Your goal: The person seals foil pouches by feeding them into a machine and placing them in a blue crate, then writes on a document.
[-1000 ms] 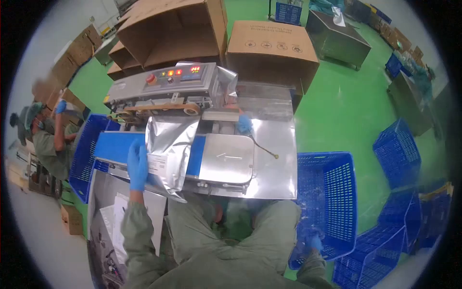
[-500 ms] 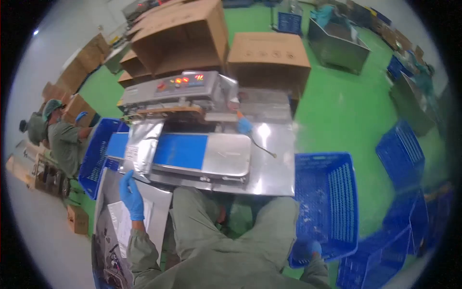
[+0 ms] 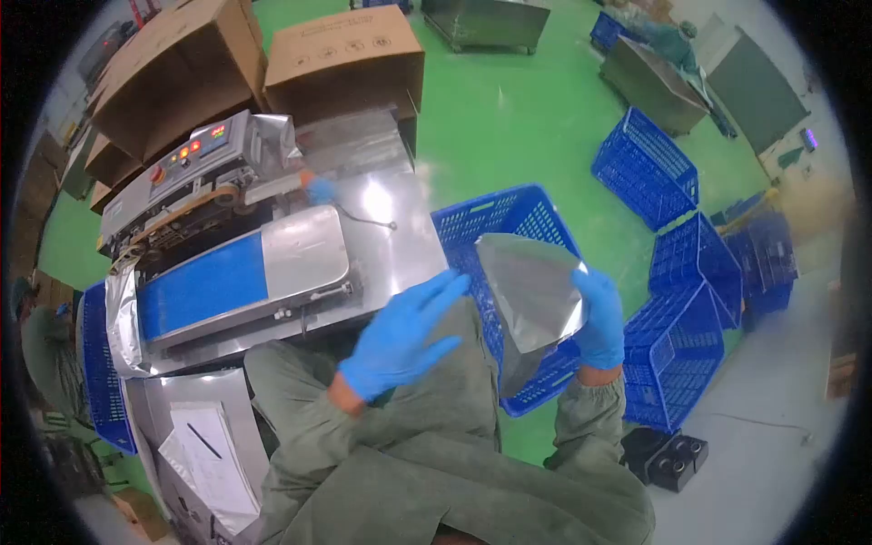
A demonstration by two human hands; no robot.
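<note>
A silver foil pouch [image 3: 527,286] hangs from my right hand [image 3: 599,318], whose blue-gloved fingers grip its right edge above a blue plastic crate [image 3: 490,204]. My left hand [image 3: 400,341], also blue-gloved, is open with its fingers stretched toward the pouch, a little apart from it. Left of it stands a band sealing machine [image 3: 182,173] with lit red and orange displays and a blue conveyor belt [image 3: 204,286]. Another silver pouch [image 3: 123,318] lies at the belt's left end, partly over its edge.
Papers with a pen [image 3: 213,454] lie on a metal tray at my lower left. Cardboard boxes [image 3: 345,54] stand behind the machine. Several blue crates [image 3: 672,354] stand on the green floor to the right. A co-worker [image 3: 672,45] bends near a metal bin [image 3: 654,86].
My view has swung right. My right hand has come up from the crate with a pouch, and my left hand has left the conveyor's left end and moved toward it.
</note>
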